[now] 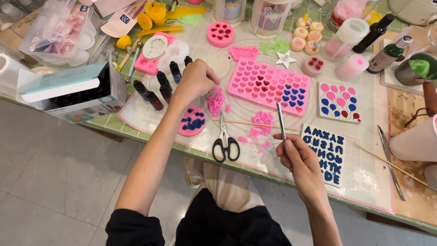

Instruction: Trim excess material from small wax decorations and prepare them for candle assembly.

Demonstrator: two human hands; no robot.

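Note:
My left hand [196, 78] reaches over the table with its fingers pinched together at a small heap of pink wax pieces [215, 101]. My right hand [297, 157] holds a thin metal rod [281, 119] upright near the table's front edge. Between my hands lie black-handled scissors [225, 141] and a thin wooden stick [255, 123]. A pink heart-shaped mould tray [269, 85], partly filled with red and blue, sits just beyond. More pink scraps [260, 132] are scattered by the rod.
Small dark dye bottles [157, 89] stand left of my left hand, by a round pink mould [191, 120]. A white balloon mould [339, 102], a letter mould [328, 152], a knife [390, 161], candles [351, 67], boxes [68, 91] and jars crowd the table.

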